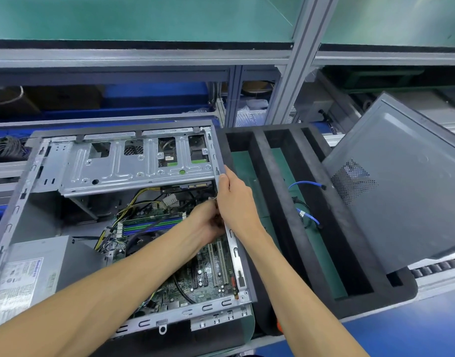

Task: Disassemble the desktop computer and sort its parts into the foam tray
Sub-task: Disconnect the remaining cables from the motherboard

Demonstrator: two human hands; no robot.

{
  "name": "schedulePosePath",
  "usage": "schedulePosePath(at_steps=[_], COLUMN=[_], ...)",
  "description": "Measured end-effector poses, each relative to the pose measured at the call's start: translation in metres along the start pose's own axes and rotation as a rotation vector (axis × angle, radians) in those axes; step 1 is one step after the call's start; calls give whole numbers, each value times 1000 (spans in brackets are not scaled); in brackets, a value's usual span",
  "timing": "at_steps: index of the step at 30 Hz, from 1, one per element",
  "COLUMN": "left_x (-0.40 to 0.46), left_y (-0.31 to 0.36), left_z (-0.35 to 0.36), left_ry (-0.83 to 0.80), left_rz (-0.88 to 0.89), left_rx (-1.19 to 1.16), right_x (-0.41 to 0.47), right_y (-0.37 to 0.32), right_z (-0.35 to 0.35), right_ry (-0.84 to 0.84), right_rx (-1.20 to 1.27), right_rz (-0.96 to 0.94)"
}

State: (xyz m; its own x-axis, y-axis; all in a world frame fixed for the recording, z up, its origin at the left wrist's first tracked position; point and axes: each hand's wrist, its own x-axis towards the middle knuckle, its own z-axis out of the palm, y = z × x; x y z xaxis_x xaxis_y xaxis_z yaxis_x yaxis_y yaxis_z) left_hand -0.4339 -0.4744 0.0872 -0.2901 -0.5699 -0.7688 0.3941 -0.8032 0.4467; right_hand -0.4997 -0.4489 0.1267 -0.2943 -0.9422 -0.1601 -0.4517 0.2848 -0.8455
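Computer case (28,202) lies on its side, open, at the near left of the bench, with the motherboard (195,276) exposed inside. Drive cage (133,163) spans the far part of the case; the power supply (28,276) sits in its near left corner, and yellow and black cables (133,202) run between them. Left hand (208,222) reaches into the case at its right wall, fingers curled round something small; what it holds cannot be told. Right hand (236,199) rests on the right rim of the case, fingers extended along the edge, thumb inside. Foam tray (280,191) lies just beside the case on its right, black, with long slots; blue cables (308,215) lie in one slot. Side panel (406,191) leans tilted on the tray's far right edge.
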Motion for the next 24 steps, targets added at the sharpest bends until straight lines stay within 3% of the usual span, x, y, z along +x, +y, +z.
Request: schedulePosePath(at_steps=[5,14,17,20,24], left_x=[-1,6,5,1,2], left_y=[-3,6,5,-2,-5], left_z=[-2,-3,-8,-14,-18], left_ry=[-75,-38,-7,63,82], left_rz=[-49,-89,90,272,313], left_rx=[-106,62,236,583,797], right_x=[1,2,2,1,0], right_y=[2,3,3,2,0], right_z=[0,2,3,2,2], right_ry=[0,-3,-6,-5,-11], right_rx=[25,11,13,1,6], right_rz=[8,2,4,14,15])
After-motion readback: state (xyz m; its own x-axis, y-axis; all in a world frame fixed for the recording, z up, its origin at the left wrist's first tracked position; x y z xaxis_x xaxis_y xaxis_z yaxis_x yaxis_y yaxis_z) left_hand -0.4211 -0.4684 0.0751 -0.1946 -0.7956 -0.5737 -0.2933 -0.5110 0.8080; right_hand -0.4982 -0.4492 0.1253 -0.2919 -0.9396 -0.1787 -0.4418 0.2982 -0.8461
